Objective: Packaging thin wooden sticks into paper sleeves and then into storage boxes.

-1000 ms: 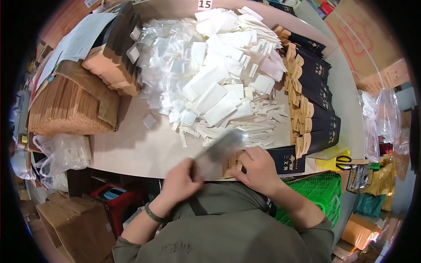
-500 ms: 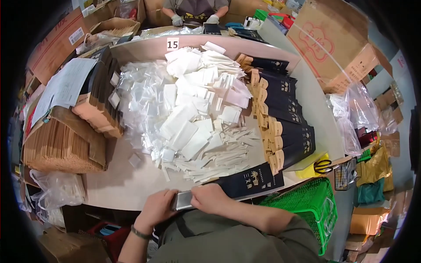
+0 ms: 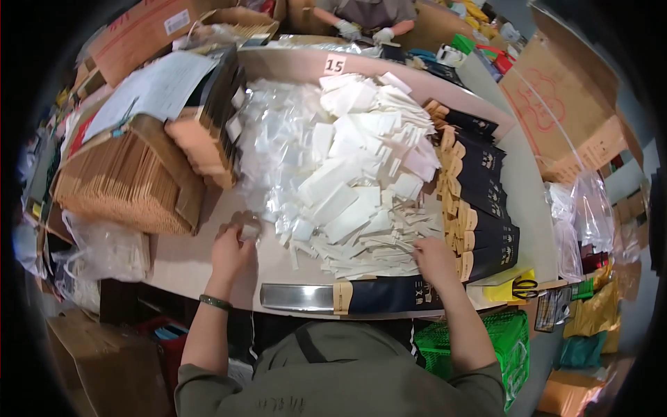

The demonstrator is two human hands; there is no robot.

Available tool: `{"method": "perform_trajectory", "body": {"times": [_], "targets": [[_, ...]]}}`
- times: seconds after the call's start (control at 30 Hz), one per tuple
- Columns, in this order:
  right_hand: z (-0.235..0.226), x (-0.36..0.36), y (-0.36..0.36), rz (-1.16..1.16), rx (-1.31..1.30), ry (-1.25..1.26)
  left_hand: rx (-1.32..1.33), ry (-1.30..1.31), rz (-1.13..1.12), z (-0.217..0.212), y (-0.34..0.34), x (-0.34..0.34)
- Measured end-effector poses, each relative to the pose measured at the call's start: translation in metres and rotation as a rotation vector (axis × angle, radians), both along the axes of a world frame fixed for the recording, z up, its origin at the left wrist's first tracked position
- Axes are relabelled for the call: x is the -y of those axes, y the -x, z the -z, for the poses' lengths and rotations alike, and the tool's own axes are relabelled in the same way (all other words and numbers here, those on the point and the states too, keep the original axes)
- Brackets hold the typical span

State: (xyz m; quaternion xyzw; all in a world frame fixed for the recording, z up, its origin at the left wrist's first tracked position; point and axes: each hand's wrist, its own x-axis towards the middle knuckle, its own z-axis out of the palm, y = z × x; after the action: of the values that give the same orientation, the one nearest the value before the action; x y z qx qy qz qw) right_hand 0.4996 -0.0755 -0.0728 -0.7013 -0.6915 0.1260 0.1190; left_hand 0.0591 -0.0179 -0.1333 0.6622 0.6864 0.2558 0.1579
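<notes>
Presently, the left hand (image 3: 235, 248) is at the centre left of the frame, its fingers partly curled at a small clear packet (image 3: 250, 232) on the table (image 3: 182, 258); whether the packet is firmly gripped cannot be determined. The right hand (image 3: 436, 260) is right of centre, fingers bent, its tips at the right edge of the narrow white strips (image 3: 361, 263); whether it has hold of a strip cannot be told. Between the forearms, at lower centre, a silver-coloured tray (image 3: 297, 297) lies along the table's near edge, its right end meeting the tan band of a dark sleeve (image 3: 382, 296). White packets (image 3: 358, 139) are heaped at upper centre, with clear packets (image 3: 269, 149) adjoining on their left. Overlapping dark pouches (image 3: 486, 208) occupy the right side, with black-handled scissors (image 3: 524, 289) at lower right. Brown folded card (image 3: 125, 187) is stacked at left. A co-worker's gloved hands (image 3: 347, 30) appear at top centre.
</notes>
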Motion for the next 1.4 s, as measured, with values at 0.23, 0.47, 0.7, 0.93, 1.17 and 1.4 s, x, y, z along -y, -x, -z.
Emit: {"method": "perform_trajectory", "body": {"times": [0.23,0.47,0.7,0.93,1.17,1.4], "targets": [[-0.013,0.011,-0.001,0.011,-0.194,-0.124,0.820,0.021,-0.101,-0.003,-0.016,0.066],[0.020,-0.069,0.097,-0.235,-0.220,-0.331,0.386,-0.185,0.088,0.014,-0.078,0.138],[-0.014,-0.053,0.114,-0.186,-0.250,-0.182,0.223,-0.075,0.068,-0.025,-0.079,0.116],[0.014,0.027,0.179,-0.031,-0.942,0.144,-0.115,-0.718,-0.062,-0.095,0.039,0.012],[0.009,0.054,0.184,-0.410,-0.208,0.033,-0.365,-0.157,-0.234,-0.178,0.139,-0.071],[0.018,0.038,0.177,-0.422,-0.228,-0.024,-0.552,-0.221,-0.272,-0.184,0.144,-0.081]]}}
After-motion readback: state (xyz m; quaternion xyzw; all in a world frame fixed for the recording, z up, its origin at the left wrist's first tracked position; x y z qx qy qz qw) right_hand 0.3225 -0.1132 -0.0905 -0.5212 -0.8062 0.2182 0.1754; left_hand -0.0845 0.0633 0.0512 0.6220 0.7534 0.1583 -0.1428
